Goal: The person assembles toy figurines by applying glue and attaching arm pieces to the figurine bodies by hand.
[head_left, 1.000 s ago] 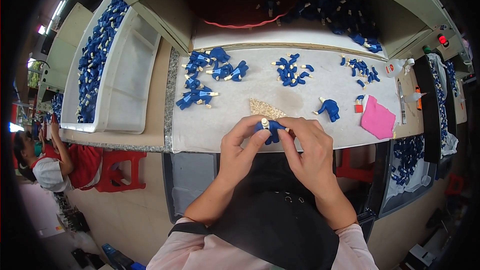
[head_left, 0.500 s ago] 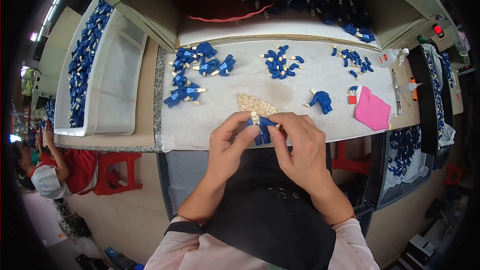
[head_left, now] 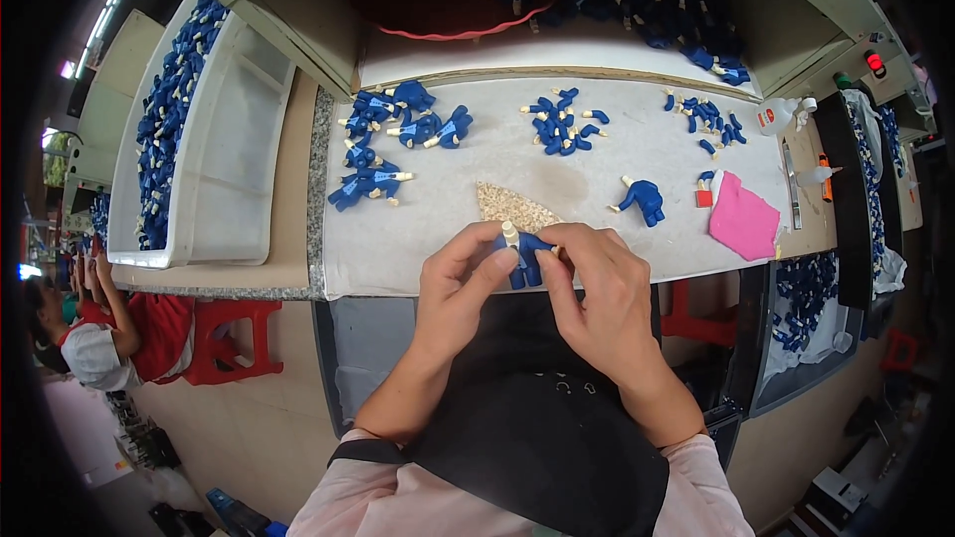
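Note:
Between my hands, at the table's front edge, is a blue headless figurine with a cream neck peg. My left hand pinches its left side with thumb and forefinger. On the other side my right hand is closed on the figurine at its arm; the fingertips partly cover that spot. Just beyond lies a speckled tan wedge-shaped piece. A second blue figurine body rests on the white table to the right. Several figurine bodies lie at the left, with small blue arm pieces in a pile at the middle.
More arm pieces lie at the right, near a pink cloth, a glue bottle and tweezers. A white bin of blue parts stands at the left. A shelf spans the back. Another person sits far left.
Almost nothing differs. The whole view has shifted very slightly, and both hands keep the same grip on the figurine.

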`<move>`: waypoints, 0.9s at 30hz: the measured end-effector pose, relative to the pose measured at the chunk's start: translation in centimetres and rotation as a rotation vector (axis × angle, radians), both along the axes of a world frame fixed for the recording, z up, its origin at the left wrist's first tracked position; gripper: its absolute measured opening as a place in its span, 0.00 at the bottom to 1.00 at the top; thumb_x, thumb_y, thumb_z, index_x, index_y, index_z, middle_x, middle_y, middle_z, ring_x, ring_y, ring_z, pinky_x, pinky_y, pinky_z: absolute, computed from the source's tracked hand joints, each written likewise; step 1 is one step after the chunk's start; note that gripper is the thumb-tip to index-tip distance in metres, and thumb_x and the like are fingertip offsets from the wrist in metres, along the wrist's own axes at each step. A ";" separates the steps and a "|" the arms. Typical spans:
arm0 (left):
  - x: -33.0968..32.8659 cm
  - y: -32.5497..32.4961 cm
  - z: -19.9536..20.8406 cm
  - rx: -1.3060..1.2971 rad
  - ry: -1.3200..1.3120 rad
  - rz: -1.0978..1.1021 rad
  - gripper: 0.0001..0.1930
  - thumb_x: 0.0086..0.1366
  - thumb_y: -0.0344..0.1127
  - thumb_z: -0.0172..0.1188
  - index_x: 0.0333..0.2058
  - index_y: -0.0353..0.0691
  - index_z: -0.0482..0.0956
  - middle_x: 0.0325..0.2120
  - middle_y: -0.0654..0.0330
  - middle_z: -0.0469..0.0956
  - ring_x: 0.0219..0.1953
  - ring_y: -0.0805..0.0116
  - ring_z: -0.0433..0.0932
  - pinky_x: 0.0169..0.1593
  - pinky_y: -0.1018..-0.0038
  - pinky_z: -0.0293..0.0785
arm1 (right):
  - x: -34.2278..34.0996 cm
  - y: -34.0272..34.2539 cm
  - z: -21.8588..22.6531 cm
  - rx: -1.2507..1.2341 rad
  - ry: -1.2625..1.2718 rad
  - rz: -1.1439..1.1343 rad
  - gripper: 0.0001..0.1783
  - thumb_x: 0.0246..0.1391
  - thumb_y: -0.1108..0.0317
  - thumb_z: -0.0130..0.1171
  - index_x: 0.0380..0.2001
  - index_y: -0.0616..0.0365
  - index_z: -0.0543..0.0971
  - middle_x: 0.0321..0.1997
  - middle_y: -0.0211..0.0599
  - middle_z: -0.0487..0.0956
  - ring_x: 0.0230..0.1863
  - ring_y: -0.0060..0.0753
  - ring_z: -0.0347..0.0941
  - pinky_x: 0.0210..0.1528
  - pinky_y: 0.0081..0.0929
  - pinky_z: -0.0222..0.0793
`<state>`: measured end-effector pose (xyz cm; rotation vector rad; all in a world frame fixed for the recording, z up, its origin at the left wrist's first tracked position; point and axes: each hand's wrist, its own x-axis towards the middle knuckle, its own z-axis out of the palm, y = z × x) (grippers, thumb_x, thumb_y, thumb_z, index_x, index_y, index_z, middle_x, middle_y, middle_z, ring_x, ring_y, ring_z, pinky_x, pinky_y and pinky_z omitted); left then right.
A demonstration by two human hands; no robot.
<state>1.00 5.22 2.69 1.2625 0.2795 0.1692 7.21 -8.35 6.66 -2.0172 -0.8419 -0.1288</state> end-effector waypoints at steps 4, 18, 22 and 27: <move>0.1 -0.1 0.1 0.009 -0.019 0.007 0.13 0.58 0.27 0.55 0.42 0.33 0.71 0.31 0.64 0.73 0.34 0.81 0.69 0.37 0.84 0.66 | 0.1 0.0 -0.2 -0.002 0.003 0.002 0.06 0.45 0.76 0.54 0.29 0.62 0.72 0.24 0.40 0.73 0.22 0.41 0.69 0.28 0.31 0.62; -0.1 -0.3 0.4 0.226 -0.047 0.020 0.13 0.57 0.32 0.56 0.40 0.32 0.72 0.29 0.61 0.75 0.33 0.77 0.70 0.38 0.82 0.67 | -0.3 -0.2 0.2 0.000 -0.019 0.011 0.06 0.44 0.77 0.54 0.29 0.62 0.72 0.24 0.40 0.74 0.24 0.42 0.70 0.29 0.31 0.63; -0.2 -0.1 0.3 0.245 -0.048 -0.002 0.13 0.57 0.32 0.56 0.40 0.32 0.72 0.29 0.61 0.75 0.34 0.77 0.71 0.38 0.82 0.68 | -0.2 -0.4 0.1 0.041 0.036 0.018 0.06 0.43 0.78 0.55 0.29 0.62 0.72 0.25 0.41 0.74 0.23 0.43 0.70 0.29 0.31 0.64; -0.1 -0.3 0.4 0.183 -0.029 -0.003 0.13 0.57 0.32 0.56 0.40 0.32 0.72 0.30 0.62 0.75 0.34 0.78 0.70 0.37 0.82 0.68 | 0.0 -0.5 0.2 0.041 0.077 0.011 0.06 0.43 0.77 0.55 0.29 0.62 0.73 0.23 0.42 0.74 0.22 0.44 0.69 0.27 0.31 0.64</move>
